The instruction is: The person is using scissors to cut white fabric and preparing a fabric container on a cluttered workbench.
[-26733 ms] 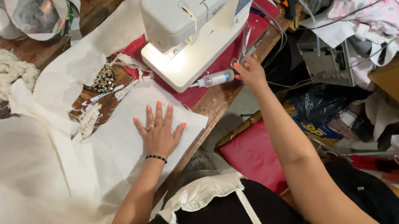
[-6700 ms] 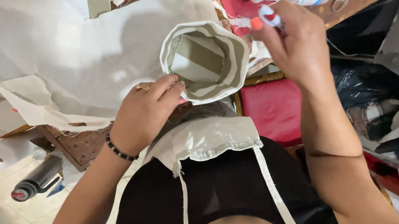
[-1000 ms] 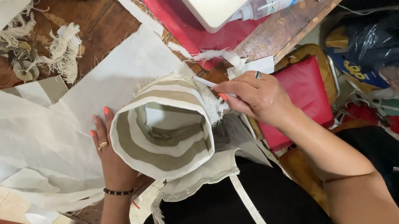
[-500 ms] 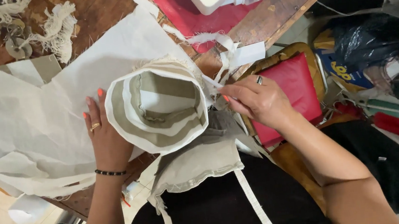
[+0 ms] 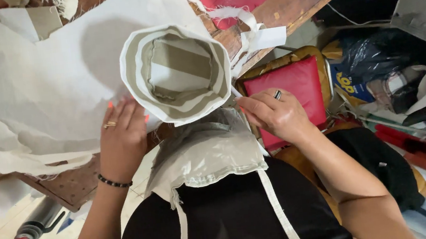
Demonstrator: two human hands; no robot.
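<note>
While its open mouth faces up toward the camera, the striped fabric basket (image 5: 176, 73) sits between the two hands at the near edge of the wooden table (image 5: 286, 14), its olive and cream bands running around the wall and across the floor inside. At its lower left wall the left hand (image 5: 123, 139) lies flat with the fingers (image 5: 117, 111) fairly straight and close together, the tips pressed against the basket's outer side; a ring shows on one finger and a dark bead bracelet (image 5: 111, 182) circles the wrist. At the lower right rim the right hand (image 5: 276, 115) has its fingers curled narrow, pinching a thin white strip (image 5: 236, 91) that leads up to the basket's edge; whether they also grip the cloth itself cannot be told. Just below both sets of fingers a pale apron bib (image 5: 206, 154) covers the person's chest. Beyond the left fingers a large sheet of cream cloth (image 5: 36, 90) spreads over the table. Past the right fingers stands a red cushioned chair (image 5: 293, 82), and above them a frayed white scrap (image 5: 251, 31) lies on the table edge.
</note>
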